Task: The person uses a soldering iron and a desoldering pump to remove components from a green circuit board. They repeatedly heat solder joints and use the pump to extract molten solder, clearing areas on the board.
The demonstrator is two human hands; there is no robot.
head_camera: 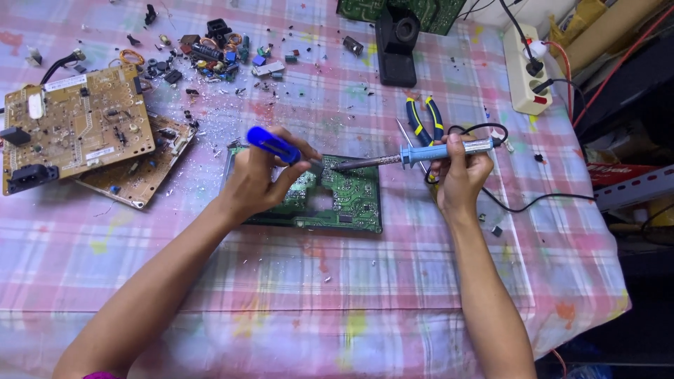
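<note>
over green board (351, 200), both hands curled: left (256, 179) blue-handled tool (274, 145), right (460, 172) soldering iron (421, 154)

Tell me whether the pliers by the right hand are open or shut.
Open: the pliers' blue-and-yellow handles spread apart on the tablecloth, beside the right hand.

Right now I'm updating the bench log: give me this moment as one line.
left hand: holds blue-handled tool | right hand: holds soldering iron | tips: at green circuit board | surface: checked tablecloth

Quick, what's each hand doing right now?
Left hand: closed on a blue-handled tool.
Right hand: closed on a soldering iron, tip at the green circuit board.
</note>
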